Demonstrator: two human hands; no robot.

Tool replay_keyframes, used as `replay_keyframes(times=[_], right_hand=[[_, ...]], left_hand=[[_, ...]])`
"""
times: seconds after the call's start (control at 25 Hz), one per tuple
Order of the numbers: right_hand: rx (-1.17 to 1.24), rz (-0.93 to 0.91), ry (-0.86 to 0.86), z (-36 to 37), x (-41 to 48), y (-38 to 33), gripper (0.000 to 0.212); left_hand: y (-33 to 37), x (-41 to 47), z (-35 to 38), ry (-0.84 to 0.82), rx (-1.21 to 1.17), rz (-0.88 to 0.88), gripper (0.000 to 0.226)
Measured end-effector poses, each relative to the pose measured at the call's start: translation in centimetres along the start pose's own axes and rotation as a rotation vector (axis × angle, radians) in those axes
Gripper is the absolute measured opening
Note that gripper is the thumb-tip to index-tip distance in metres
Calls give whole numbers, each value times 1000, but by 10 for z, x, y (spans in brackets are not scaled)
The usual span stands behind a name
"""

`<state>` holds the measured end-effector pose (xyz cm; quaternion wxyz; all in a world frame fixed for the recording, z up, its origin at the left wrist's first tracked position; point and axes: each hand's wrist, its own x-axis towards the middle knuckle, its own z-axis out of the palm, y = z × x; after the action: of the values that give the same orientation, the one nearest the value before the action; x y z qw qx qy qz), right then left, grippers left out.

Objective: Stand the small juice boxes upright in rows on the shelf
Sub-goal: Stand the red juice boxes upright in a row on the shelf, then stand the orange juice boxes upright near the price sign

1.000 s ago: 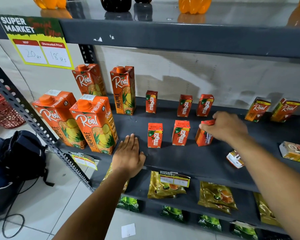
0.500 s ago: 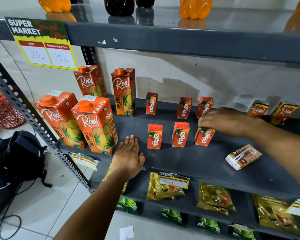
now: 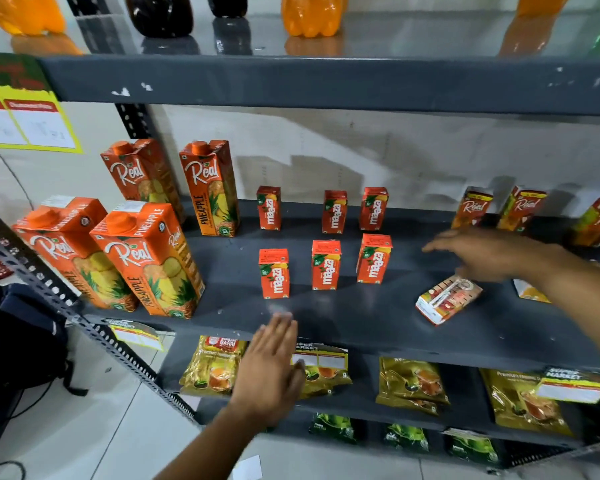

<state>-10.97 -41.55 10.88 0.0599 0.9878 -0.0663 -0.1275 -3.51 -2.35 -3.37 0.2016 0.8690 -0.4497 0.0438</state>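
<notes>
Head view showed my left hand nearest, flat and spread at the front lip of the shelf, its fingers holding nothing. Beyond it lay the fallen juice box, on its side with a straw stuck to the upturned face, well apart from the standing ones. My right hand hovered just above and behind it, fingers loosely apart and empty. I judged that the carton would be light, stiff at the edges but soft on its broad faces, so a pinch across the narrow sides, clear of the straw, seemed best. Another tipped carton peeked out beside my right forearm. Farther in stood the front row of three "maaza" boxes, then the back row of three. Left of them were the tall cartons reading "Real" and "PINEAPPLE". Small "Real" boxes stood at the far right.
</notes>
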Motion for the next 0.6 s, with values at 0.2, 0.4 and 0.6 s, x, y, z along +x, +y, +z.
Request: replay_keyframes(times=[0.2,0.4,0.6], right_hand=[[-143,-103,-91,36,-11,-8,73],[-139,-51,-136,49,-25,-5,75],[12,26,124,58,-41,-9,50]], left_hand=[[88,56,29,-74,-22,192,63],[129,110,54,-145,99,133,63],[129,114,73,-207,195,29,69]])
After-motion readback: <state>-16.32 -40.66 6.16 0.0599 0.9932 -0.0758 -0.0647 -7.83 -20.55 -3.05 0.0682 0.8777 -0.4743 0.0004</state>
